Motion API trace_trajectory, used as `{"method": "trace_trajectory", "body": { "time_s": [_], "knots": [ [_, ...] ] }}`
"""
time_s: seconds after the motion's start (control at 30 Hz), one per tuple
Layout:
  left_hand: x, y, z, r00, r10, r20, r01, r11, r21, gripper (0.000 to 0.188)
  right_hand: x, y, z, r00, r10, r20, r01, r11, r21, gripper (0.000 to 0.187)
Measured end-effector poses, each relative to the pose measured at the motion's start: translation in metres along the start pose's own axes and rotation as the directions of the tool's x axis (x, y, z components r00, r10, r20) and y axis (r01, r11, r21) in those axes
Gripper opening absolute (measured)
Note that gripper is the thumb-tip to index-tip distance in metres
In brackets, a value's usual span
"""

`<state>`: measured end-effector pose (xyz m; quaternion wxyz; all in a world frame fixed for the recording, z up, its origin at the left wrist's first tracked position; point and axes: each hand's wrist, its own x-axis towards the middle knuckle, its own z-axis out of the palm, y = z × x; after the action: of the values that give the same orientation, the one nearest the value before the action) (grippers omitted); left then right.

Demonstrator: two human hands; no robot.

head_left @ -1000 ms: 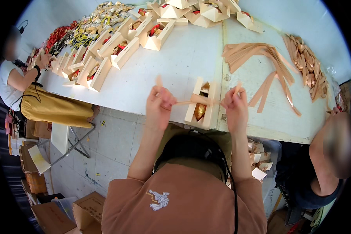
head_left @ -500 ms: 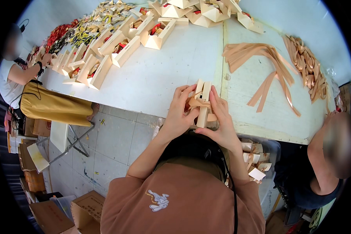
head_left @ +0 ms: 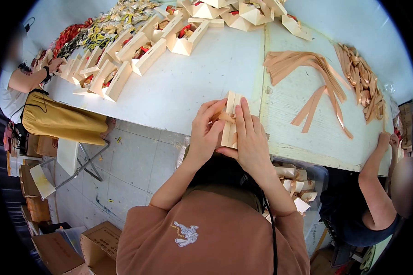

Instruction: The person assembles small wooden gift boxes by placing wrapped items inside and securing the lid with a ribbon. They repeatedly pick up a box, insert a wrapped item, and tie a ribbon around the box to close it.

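Between my hands, at the table's front edge, is a small cream gift box (head_left: 228, 133) with its top edges pressed together. A tan ribbon (head_left: 226, 118) lies across its upper part. My left hand (head_left: 209, 126) is closed on the box's left side, with thumb and fingers at the ribbon. My right hand (head_left: 250, 133) lies along the right side, its fingers pointing up over the edge and its thumb at the near end. The hands hide most of the box's sides.
Open cream boxes with packets (head_left: 147, 57) stand at the left and back. Tan ribbons (head_left: 303, 64) lie on the table (head_left: 206, 75) to the right, beside a ribbon bundle (head_left: 362, 80). A bin (head_left: 323, 176) of tied boxes is below right. Co-workers (head_left: 376, 201) sit at both sides.
The box's two top edges, apart before, are now pressed together. My right hand has moved left and flattened over the box. The right co-worker's hands have come into view at the table's edge.
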<state>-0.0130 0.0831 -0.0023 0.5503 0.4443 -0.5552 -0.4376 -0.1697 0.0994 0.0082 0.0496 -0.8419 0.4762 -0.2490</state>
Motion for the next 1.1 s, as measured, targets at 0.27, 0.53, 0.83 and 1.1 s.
{"method": "trace_trajectory", "body": {
  "time_s": [0.27,0.53,0.83,1.1],
  "knots": [
    [-0.006,0.016,-0.004,0.985,-0.012,0.172,-0.005,0.995,0.100,0.058,0.002,-0.002,0.003,1.000,-0.019,0.019,0.019,1.000,0.008,0.126],
    [0.004,0.015,-0.014,0.917,0.045,0.396,-0.129,0.974,0.186,0.058,0.002,0.008,0.007,0.998,-0.070,-0.001,0.069,0.983,0.168,0.112],
    [0.016,-0.012,-0.051,0.978,0.009,0.208,-0.062,0.965,0.253,0.019,0.003,0.068,-0.012,1.000,-0.017,-0.016,0.017,0.999,-0.033,0.055],
    [0.019,-0.011,-0.061,0.929,-0.227,0.293,0.161,0.959,0.233,0.010,0.000,0.055,-0.011,0.979,0.170,-0.112,-0.130,0.945,0.301,0.027]
  ]
}}
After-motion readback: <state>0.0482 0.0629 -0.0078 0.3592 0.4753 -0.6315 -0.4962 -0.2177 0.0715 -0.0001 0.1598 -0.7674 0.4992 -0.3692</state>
